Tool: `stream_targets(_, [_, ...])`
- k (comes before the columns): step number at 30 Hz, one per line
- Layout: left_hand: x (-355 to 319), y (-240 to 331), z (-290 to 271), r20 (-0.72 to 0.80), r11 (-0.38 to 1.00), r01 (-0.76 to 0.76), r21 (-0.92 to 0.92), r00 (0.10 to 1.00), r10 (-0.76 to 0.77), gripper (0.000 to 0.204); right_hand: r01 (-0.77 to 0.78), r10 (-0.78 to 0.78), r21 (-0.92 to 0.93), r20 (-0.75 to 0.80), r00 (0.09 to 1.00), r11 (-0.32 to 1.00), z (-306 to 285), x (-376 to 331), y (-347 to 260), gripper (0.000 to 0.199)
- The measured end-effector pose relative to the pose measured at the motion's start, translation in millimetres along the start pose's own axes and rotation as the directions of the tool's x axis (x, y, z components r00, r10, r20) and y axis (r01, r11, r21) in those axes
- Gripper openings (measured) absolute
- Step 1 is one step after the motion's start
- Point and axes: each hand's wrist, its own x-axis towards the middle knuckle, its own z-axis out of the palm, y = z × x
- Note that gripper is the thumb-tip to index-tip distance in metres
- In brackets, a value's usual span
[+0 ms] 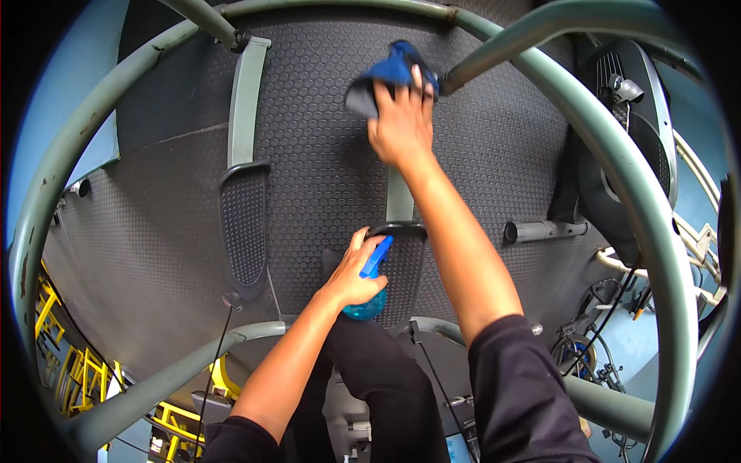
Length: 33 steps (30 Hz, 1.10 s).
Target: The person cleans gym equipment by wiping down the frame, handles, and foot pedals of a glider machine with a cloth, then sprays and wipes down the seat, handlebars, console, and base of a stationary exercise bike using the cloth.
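Note:
My right hand (405, 127) reaches far forward and grips a blue and grey cloth (392, 73). The cloth is at the joint end of a grey-green metal tube (502, 54), over the top of a grey-green foot bar (400, 197). My forearm partly hides that bar. Nearer to me, my left hand (353, 274) is closed round a spray bottle (375, 258) with a blue trigger head and teal liquid. The bottle is beside a black textured foot pedal (403, 270) and overlaps its left edge. Whether they touch, I cannot tell.
A second pedal (245, 228) on its own bar (247, 108) lies to the left. A curved grey-green frame tube (617, 147) rings the area. Black studded matting (316, 100) covers the floor. Yellow equipment (85, 378) stands lower left; a black machine (625, 131) stands right.

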Motion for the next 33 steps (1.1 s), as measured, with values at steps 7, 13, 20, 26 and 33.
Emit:
stream_targets(7, [26.4,3.3,-25.7,-0.101,0.99,-0.059,0.126,0.992,0.072,0.088,-0.222,0.174,0.191,0.239,0.955,0.956,13.2,-80.6,-47.2,0.084])
stream_targets(13, [18.7,12.1,-23.0,-0.115,0.995,0.022,0.096,0.993,-0.011,0.079,-0.273,0.29,-0.106,0.195,0.937,0.956,0.2,-41.0,-45.6,0.087])
stream_targets(20, [38.1,24.4,-30.8,-0.112,0.996,-0.032,0.082,0.993,0.041,0.083,-0.352,0.353,0.074,0.012,0.936,0.933,8.0,-16.9,-37.9,0.079])
stream_targets(26, [25.7,8.2,-52.3,-0.184,0.985,-0.113,-0.132,0.979,0.088,0.087,-0.485,0.39,0.235,0.354,0.85,0.843,-39.8,-73.7,-73.7,0.058])
stream_targets(33, [-97.4,-11.0,-132.5,-0.664,0.936,0.309,0.168,0.738,-0.125,0.103,-0.304,0.052,0.61,0.395,0.917,0.732,-14.1,-50.7,-176.4,0.068])
